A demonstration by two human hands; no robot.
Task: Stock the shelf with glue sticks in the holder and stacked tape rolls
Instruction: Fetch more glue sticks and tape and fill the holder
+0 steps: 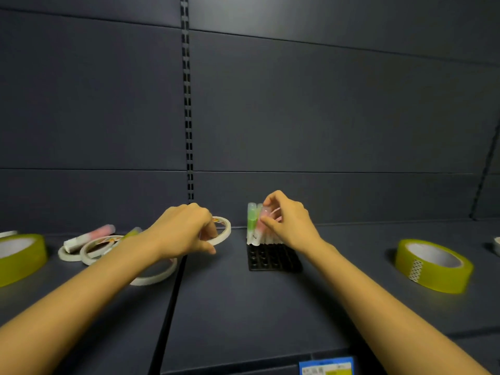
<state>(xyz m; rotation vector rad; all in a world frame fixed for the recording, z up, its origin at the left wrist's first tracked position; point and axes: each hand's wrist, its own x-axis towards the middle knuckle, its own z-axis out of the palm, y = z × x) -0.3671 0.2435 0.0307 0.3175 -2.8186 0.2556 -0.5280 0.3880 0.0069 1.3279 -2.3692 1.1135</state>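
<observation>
A black holder (273,257) with rows of round sockets stands on the dark shelf (243,307). Several glue sticks stand in its back row, a green one (251,223) at the left end. My right hand (289,220) pinches a pink glue stick (262,223) standing next to the green one. My left hand (186,231) grips a thin white tape roll (223,230) just left of the holder. More thin white rolls (92,249) lie at the left, one (155,276) partly under my left forearm. A pink glue stick (90,237) lies across them.
A wide yellow-green tape roll (433,265) lies at the right and another (20,257) at the left edge. A slotted upright (188,117) runs up the back panel. A blue price label (327,366) sits on the shelf's front edge.
</observation>
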